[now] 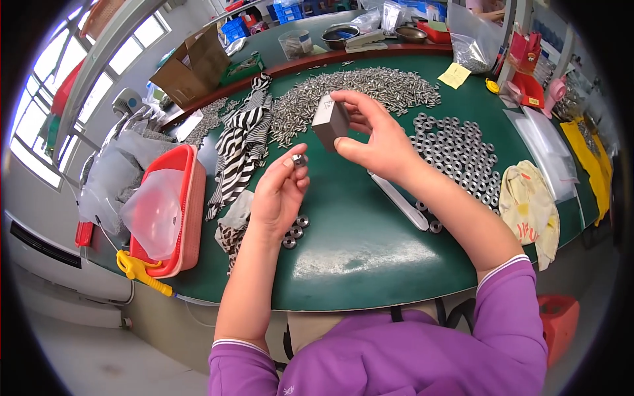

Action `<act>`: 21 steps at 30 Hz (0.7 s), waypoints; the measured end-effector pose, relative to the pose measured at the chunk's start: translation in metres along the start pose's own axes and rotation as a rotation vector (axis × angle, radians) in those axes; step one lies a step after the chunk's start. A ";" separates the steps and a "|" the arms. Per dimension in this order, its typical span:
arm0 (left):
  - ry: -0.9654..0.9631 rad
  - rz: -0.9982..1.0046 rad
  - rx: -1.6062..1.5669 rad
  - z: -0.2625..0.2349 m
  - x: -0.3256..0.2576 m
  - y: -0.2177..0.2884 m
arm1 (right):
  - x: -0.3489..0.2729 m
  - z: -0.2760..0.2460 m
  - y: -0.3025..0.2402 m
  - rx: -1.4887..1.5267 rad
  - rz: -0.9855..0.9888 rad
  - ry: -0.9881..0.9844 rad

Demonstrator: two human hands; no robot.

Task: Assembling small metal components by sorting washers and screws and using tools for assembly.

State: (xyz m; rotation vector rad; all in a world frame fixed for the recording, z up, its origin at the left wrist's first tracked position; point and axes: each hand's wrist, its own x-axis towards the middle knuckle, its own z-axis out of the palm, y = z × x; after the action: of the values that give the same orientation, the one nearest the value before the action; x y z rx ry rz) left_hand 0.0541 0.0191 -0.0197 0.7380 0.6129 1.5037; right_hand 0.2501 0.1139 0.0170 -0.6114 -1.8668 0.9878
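Note:
Above the green table (343, 224), my right hand (383, 135) grips a grey rectangular block (330, 125) with a pale top face. The thumb is on its near side and the fingers are over the far side. Lower and to the left, my left hand (281, 191) pinches a small shiny metal ring (298, 160) between thumb and fingers. Block and ring are apart. Just right of my left wrist, several metal rings (296, 232) lie in a short double row. Many more rings (456, 155) cover the table beyond my right forearm.
A heap of small metal pins (356, 89) spreads across the back. Striped cloth (244, 142) and a red basket (191, 218) with a plastic bag stand left. A white bar-shaped tool (399, 201) lies under my right forearm; a stained cloth (528, 204) hangs over the right edge.

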 end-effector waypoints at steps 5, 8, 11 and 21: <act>0.033 -0.027 -0.143 0.004 0.000 -0.003 | 0.000 -0.001 0.002 0.027 -0.008 0.013; 0.047 -0.016 -0.122 0.003 0.001 -0.002 | 0.000 -0.002 0.001 -0.014 -0.016 0.005; 0.087 0.005 -0.079 0.007 0.001 -0.002 | -0.001 -0.003 -0.005 -0.106 -0.029 -0.001; -0.040 0.075 -0.096 0.000 0.001 -0.008 | -0.010 0.003 -0.028 -0.281 -0.376 -0.076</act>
State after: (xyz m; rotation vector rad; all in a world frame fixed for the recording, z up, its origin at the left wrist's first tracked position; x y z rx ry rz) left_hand 0.0592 0.0205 -0.0257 0.7226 0.4841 1.5721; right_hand 0.2520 0.0896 0.0350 -0.3655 -2.1086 0.5146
